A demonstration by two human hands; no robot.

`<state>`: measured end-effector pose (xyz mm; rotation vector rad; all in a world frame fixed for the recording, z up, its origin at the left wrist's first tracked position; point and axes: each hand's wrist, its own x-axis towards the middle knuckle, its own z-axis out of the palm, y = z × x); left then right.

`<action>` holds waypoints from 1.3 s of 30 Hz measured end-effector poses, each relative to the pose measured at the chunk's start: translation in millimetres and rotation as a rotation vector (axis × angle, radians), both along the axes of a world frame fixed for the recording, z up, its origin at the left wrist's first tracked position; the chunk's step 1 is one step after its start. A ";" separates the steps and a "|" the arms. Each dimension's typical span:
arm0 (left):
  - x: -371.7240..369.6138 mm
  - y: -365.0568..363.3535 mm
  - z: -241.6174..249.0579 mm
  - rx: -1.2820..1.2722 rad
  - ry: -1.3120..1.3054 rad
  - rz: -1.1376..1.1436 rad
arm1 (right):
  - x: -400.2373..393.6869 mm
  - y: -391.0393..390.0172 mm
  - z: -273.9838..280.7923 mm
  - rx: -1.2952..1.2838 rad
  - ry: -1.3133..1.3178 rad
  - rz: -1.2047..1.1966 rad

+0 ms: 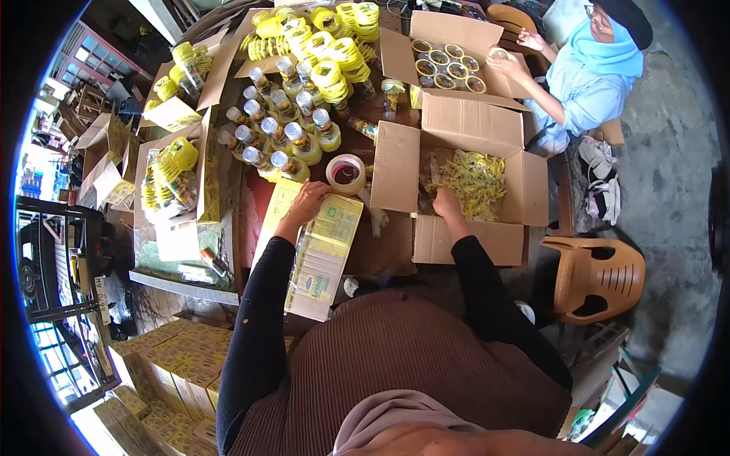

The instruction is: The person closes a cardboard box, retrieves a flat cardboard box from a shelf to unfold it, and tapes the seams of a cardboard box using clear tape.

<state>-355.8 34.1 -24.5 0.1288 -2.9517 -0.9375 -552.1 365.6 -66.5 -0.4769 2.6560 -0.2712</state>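
My left hand (307, 202) lies at the far end of a flat yellow-and-white printed carton (319, 258), its fingers bent over the edge. This carton slants across the table's near side, toward my body. To the right, my right hand (447, 204) reaches into an open cardboard box (468, 239), at its left side. Small yellow packets (475, 182) fill the bottom of that box. The right fingers are drawn together beside the packets; what they hold, if anything, is too small to make out. A roll of tape (345, 174) stands just beyond the carton.
Beyond the carton are several clear jars (293, 140) and stacked yellow rings (334, 57). A co-worker (589, 68) handles round tubs in another cardboard box (456, 30). At the right is an orange plastic chair (601, 277); yellow cartons (175, 365) are stacked at lower left.
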 end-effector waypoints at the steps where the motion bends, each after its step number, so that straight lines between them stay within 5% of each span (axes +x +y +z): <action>1: -0.8 -0.1 1.2 0.006 -0.009 -0.003 | -1.6 -5.0 0.3 0.135 -0.089 -0.010; 8: -5.0 2.3 6.5 -0.008 -0.018 -0.008 | 0.6 -7.1 -1.1 0.095 -0.031 0.017; 14: -8.1 -0.7 6.4 -0.007 -0.054 -0.003 | 20.7 -12.0 59.1 -0.274 0.204 -0.204; 17: -9.7 -3.0 5.7 0.016 -0.022 -0.022 | 47.4 -40.7 88.2 -0.655 0.306 -0.045; 20: -12.4 -4.5 7.3 0.033 -0.027 -0.019 | 73.0 -69.5 99.6 -0.776 0.193 0.074; 30: -17.8 -12.1 0.5 0.096 -0.161 -0.007 | 112.3 -106.7 88.4 -0.703 0.069 0.219; 39: -15.6 -13.4 -1.9 0.060 -0.099 -0.021 | 112.0 -135.8 67.7 -0.520 0.042 0.620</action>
